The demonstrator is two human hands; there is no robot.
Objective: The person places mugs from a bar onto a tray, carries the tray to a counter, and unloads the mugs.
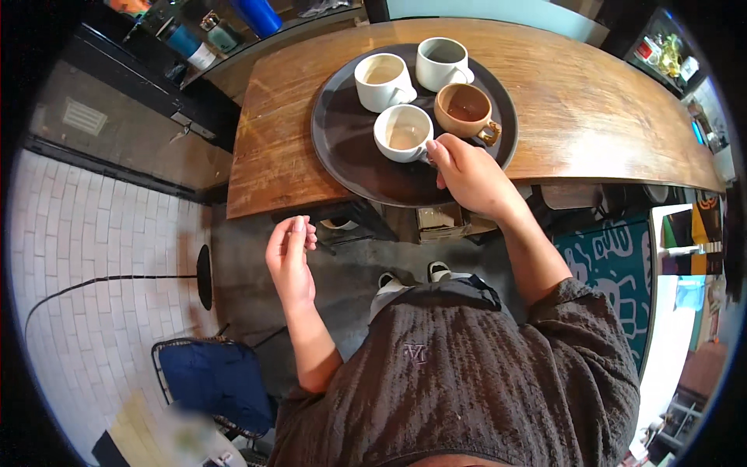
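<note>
A round dark tray [342, 148] rests on the wooden table and bears several mugs. My right hand [469, 173] is closed on the handle of the nearest white mug [403, 134], which stands upright near the tray's middle. Just right of it is a brown mug [464, 110] with a ring-like handle. Behind these stand a taller white mug [383, 82] on the left and a pale mug [443, 64] with a grey inside. In front of the table edge, apart from everything, my left hand [291, 257] hangs with fingers curled and nothing visible in it.
The wooden table [591, 101] curves away to the right. A dark-framed door [132, 109] and a white brick wall [101, 226] are at the left. Lower left stands a blue folding chair [214, 385]. Bottles, one blue [257, 15], line a shelf at the back left.
</note>
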